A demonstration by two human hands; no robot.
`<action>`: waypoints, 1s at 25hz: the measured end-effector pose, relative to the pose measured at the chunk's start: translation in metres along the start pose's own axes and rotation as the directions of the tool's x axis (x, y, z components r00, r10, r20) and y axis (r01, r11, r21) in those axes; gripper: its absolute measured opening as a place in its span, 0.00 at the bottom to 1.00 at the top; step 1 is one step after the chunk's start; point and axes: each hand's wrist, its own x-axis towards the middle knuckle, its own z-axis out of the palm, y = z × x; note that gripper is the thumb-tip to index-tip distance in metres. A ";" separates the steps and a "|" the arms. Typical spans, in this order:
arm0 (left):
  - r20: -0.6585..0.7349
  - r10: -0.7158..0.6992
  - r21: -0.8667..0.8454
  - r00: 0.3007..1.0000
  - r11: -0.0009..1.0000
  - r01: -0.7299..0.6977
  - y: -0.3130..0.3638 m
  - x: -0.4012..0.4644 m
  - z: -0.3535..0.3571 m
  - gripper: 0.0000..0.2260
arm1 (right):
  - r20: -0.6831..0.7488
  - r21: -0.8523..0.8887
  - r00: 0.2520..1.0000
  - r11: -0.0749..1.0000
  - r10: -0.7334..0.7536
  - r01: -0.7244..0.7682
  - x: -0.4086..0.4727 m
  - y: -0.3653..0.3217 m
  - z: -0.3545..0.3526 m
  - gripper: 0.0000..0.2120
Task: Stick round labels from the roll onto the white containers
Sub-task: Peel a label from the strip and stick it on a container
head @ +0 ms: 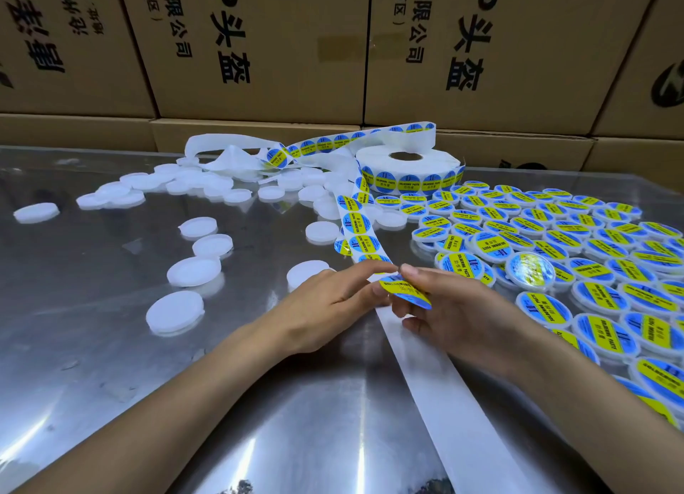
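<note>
A roll of round blue-and-yellow labels [407, 169] lies at the back of the steel table [111, 382]. Its strip [357, 223] runs toward me, and the bare backing paper [440, 393] trails off to the front. My right hand [459, 312] pinches a half-peeled round label [405, 290] between thumb and fingers. My left hand [329, 308] holds the strip right beside that label, fingertips touching the paper. Several unlabelled white containers [194, 271] lie scattered on the left; one container [307, 273] sits just behind my left hand.
Many labelled containers [592, 293] cover the right side of the table, some overlapping. Loose used backing paper [229, 153] is heaped at the back left. Stacked cardboard boxes [259, 49] form a wall behind the table.
</note>
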 end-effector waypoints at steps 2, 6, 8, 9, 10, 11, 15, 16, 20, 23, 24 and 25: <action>0.012 -0.039 0.008 0.999 0.999 0.039 -0.001 0.001 0.000 0.30 | -0.080 0.067 0.997 0.997 -0.023 0.029 -0.002 -0.003 0.002 0.07; 0.007 -0.045 0.126 0.999 0.991 0.044 -0.003 -0.001 0.003 0.24 | -0.220 0.235 0.969 0.957 -0.115 0.167 0.001 -0.006 -0.002 0.06; -0.034 0.006 0.143 0.999 0.990 -0.002 -0.004 0.000 0.005 0.18 | -0.211 0.234 0.969 0.956 -0.130 0.179 0.003 -0.002 -0.002 0.08; -0.063 0.028 0.145 0.998 0.989 -0.019 -0.005 0.000 0.005 0.15 | -0.193 0.219 0.973 0.962 -0.123 0.166 0.003 0.002 -0.001 0.10; -0.100 0.044 0.156 0.994 0.987 -0.028 -0.005 0.001 0.003 0.13 | -0.177 0.201 0.978 0.969 -0.108 0.144 0.005 0.007 0.001 0.11; -0.148 0.052 0.175 0.988 0.984 -0.026 -0.006 0.001 0.001 0.12 | -0.165 0.187 0.982 0.975 -0.090 0.121 0.006 0.011 0.003 0.10; -0.373 -0.155 0.377 0.915 0.876 0.302 -0.013 0.002 -0.016 0.26 | -0.180 0.188 0.982 0.978 -0.054 0.088 0.009 0.016 0.005 0.04; -0.382 -0.265 0.416 0.885 0.806 0.421 -0.014 0.001 -0.021 0.31 | -0.190 0.187 0.980 0.978 -0.052 0.088 0.009 0.017 0.003 0.04; -0.364 -0.463 0.401 0.808 0.706 0.585 -0.016 -0.002 -0.029 0.32 | -0.213 0.200 0.976 0.975 -0.050 0.093 0.010 0.017 0.000 0.05; -0.338 -0.479 0.423 0.810 0.692 0.585 -0.018 -0.003 -0.027 0.29 | -0.234 0.206 0.972 0.975 -0.033 0.083 0.010 0.016 -0.002 0.07; -0.339 -0.476 0.409 0.812 0.703 0.582 -0.019 -0.004 -0.028 0.28 | -0.239 0.211 0.971 0.974 -0.028 0.080 0.011 0.016 -0.003 0.07; -0.344 -0.467 0.374 0.815 0.728 0.575 -0.021 -0.004 -0.029 0.27 | -0.243 0.217 0.970 0.973 -0.025 0.080 0.011 0.017 -0.003 0.07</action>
